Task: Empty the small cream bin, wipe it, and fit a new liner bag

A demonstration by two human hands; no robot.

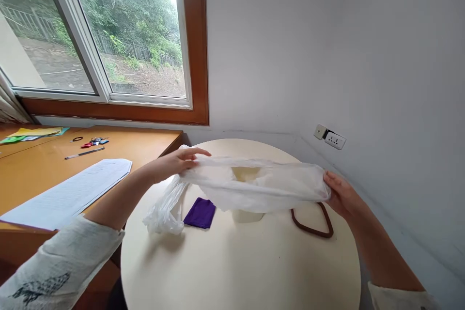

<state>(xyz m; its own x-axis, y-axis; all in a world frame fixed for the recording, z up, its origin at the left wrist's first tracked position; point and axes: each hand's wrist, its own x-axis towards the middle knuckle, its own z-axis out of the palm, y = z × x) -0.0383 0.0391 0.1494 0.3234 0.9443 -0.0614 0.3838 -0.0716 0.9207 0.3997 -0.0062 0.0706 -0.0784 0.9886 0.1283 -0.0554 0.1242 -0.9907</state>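
Note:
A thin white plastic bag (261, 196) is stretched wide above the round table, pulled between my two hands. My left hand (181, 161) pinches its left end, with the index finger reaching out over the edge. My right hand (340, 193) grips the right end, thumb on the near side. Below the bag's middle shows the lower part of a pale container (248, 217); a yellowish patch appears in the gap between the bag's edges. Crumpled clear-white plastic (167, 210) hangs under my left hand; whether it belongs to the same bag I cannot tell.
On the round cream table (236, 261) lie a folded purple cloth (200, 213) and a brown rounded loop (316, 230). At left, a wooden desk (145, 147) holds papers (72, 193), a pen (84, 153) and scissors (95, 142). A wall socket (334, 140) is at right.

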